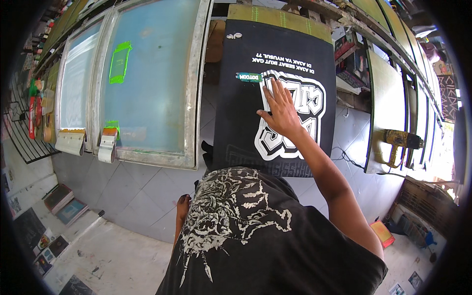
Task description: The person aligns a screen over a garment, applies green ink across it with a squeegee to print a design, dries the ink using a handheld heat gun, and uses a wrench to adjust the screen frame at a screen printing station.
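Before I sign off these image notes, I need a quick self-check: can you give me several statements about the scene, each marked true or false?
1. The right hand is over the black-and-white print, fingers spread. True.
2. The left hand grips a squeegee. False: no left hand is in view.
3. Bright green marks show on the larger blue screen. True.
4. The yellow-and-black tool is left of the black cloth. False: the yellow-and-black tool is right of the black cloth.
5. An olive board shows beyond the cloth's far edge. True.
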{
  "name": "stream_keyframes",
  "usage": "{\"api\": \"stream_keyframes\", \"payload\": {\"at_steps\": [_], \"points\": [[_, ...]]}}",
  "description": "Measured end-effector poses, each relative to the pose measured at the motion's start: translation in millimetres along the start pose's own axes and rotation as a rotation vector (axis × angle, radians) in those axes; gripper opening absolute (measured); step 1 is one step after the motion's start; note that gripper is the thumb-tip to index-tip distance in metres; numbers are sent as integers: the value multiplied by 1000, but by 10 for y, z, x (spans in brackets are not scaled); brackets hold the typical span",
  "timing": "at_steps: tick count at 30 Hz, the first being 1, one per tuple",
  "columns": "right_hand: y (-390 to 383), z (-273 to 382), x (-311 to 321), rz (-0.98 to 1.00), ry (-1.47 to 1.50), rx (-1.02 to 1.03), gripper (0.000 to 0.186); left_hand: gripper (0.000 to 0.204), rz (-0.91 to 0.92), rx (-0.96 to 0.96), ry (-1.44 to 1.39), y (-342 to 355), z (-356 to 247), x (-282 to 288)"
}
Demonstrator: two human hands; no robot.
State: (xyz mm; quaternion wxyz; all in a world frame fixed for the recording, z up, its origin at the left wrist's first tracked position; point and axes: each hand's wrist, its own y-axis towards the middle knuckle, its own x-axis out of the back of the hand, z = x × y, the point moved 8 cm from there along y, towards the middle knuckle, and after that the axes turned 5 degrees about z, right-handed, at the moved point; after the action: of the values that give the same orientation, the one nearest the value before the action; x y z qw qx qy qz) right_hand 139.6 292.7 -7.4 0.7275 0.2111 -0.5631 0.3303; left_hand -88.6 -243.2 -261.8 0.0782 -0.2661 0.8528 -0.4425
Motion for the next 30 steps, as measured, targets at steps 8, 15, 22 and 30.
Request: {"api": "stream_keyframes", "payload": {"at_steps": [8, 15, 22, 30], "points": [[37, -79, -6, -15, -30, -8, 65, 40, -14, -32, 266, 74, -182, -81], [236, -158, 18, -75, -52, -9, 65, 39, -3, -36, 224, 64, -195, -83], [348, -134, -23, -14, -55, 11, 63, 38, -24, -43, 222, 138, -79, -64], [396, -150, 47, -57, -70, 30, 65, 38, 31, -65, 153, 198, 26, -78]]}}
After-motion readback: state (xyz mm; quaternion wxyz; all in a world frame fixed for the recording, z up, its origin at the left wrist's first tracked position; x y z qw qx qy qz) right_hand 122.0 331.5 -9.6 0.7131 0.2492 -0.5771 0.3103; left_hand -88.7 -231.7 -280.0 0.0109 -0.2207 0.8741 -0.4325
